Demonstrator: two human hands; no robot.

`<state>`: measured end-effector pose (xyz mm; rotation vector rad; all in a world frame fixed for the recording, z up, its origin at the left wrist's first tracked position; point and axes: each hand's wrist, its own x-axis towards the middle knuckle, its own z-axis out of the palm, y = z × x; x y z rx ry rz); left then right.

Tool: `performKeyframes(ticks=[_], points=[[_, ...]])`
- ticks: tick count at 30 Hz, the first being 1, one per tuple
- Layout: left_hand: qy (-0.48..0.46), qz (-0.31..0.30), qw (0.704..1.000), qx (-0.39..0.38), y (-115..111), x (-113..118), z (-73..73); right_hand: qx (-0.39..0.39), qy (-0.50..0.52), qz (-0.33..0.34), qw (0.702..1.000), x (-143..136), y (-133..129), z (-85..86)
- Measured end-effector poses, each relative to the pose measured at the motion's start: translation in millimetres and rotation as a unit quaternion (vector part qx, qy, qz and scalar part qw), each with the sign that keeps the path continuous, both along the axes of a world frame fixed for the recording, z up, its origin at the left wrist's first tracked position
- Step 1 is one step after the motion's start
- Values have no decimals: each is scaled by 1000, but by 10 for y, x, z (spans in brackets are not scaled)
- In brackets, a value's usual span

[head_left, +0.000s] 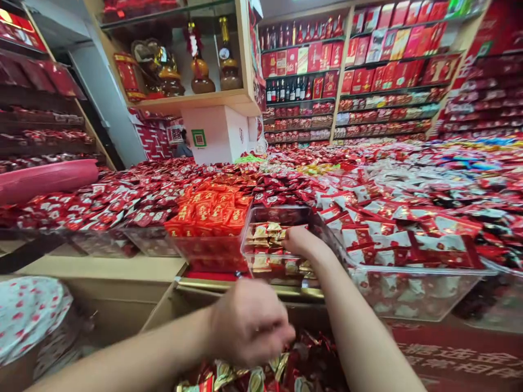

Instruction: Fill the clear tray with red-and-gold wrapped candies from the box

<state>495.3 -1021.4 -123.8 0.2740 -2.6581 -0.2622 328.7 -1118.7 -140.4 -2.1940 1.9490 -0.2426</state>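
Observation:
My right hand [301, 243] reaches into a clear plastic bin [253, 213] and touches the gold-wrapped candies [265, 234] at its bottom. Its fingertips are hidden, so their grip does not show. In front of the bin, my left hand [255, 322] hangs above an open box of red and gold wrapped candies [257, 378]. It is closed with curled fingers and blurred; whatever it may hold is hidden.
A bin of bright red packets [212, 215] stands left of the gold candies. To the right is a clear bin [420, 294] heaped with red and white packets. A wooden display cabinet [196, 103] overhangs the counter behind. A polka-dot bundle [30, 316] stands at lower left.

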Motion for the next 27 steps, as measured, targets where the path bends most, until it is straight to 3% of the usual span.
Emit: performKeyframes(ticks=[2, 5, 8, 13, 19, 22, 25, 27], points=[[-130, 22, 991, 25, 267, 286, -429, 0, 9, -2, 1000, -2, 4, -1], [-265, 104, 955, 89, 485, 560, -1026, -4, 29, -10, 1000, -9, 10, -9], [-314, 114, 935, 117, 557, 664, -1363, -24, 54, -16, 998, -25, 34, -19], [-326, 92, 934, 111, 636, 607, -1489, -53, 59, -33, 996, -35, 89, -15], [-308, -4, 945, 112, 773, 521, -1676, -56, 53, -40, 996, -44, 83, -36], [-307, 5, 946, 102, 801, 466, -1819, -66, 49, -43, 996, -61, 67, -57], [-404, 33, 906, 119, 757, 402, -1953, -60, 36, -36, 997, -63, 71, -64], [-450, 16, 878, 162, 685, 397, -1977, -62, 22, -37, 997, -54, 87, -62]])
